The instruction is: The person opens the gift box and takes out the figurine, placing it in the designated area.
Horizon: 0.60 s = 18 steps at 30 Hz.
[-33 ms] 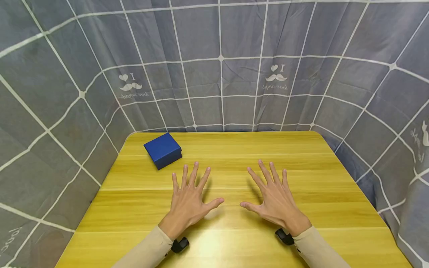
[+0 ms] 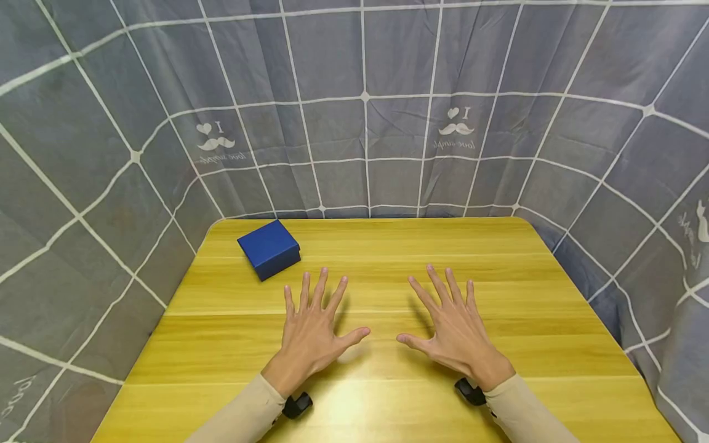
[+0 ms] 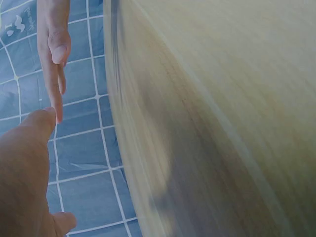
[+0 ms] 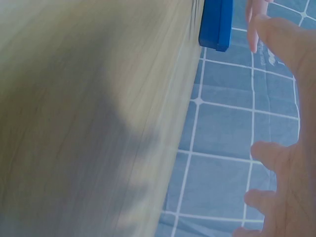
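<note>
A blue box [image 2: 269, 247] with a flat lid sits at the far left of the wooden table [image 2: 388, 240]. My left hand [image 2: 313, 335] is spread palm down above the table, nearer to me than the box, its fingertips apart from it. To the right my right hand [image 2: 458, 332] hovers in the same way, fingers splayed and holding nothing. The two thumbs point toward each other across a gap. In the right wrist view the box [image 4: 216, 24] shows at the top, beyond the right hand [image 4: 291, 163]. Shadows of the hands fall on the tabletop.
Grey curtains [image 2: 399, 129] with white grid lines surround the table's back and sides. Black bands [image 2: 298, 405] are worn on both wrists, beside beige sleeves [image 2: 244, 409]. The table's back corners are rounded.
</note>
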Motion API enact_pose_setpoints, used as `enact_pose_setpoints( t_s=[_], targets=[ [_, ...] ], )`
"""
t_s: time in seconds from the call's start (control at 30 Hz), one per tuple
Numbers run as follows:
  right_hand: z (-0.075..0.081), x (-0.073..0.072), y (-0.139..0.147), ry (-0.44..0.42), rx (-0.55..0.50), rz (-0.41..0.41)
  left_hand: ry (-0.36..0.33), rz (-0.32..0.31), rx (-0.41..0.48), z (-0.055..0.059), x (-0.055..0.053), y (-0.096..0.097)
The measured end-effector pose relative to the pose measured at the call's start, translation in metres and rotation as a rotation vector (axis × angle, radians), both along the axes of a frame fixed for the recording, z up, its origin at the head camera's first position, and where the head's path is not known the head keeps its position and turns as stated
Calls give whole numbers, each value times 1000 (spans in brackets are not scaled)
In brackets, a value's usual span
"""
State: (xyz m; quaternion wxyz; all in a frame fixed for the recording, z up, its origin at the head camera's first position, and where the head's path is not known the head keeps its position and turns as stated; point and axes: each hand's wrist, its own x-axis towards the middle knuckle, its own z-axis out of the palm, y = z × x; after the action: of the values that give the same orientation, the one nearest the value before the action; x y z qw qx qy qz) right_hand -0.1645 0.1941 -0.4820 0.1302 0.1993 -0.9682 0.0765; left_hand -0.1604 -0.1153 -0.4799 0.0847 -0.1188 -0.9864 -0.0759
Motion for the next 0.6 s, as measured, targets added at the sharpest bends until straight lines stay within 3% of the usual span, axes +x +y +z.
enact_pose_setpoints(
  t_s=[0.3,0.6],
  targets=[
    [0,-2,-5,3,-1,0,24,8,20,2,-2,-5],
    [3,-8,-10,-9,6,16,22,30,23,7,-12,-15]
  ],
)
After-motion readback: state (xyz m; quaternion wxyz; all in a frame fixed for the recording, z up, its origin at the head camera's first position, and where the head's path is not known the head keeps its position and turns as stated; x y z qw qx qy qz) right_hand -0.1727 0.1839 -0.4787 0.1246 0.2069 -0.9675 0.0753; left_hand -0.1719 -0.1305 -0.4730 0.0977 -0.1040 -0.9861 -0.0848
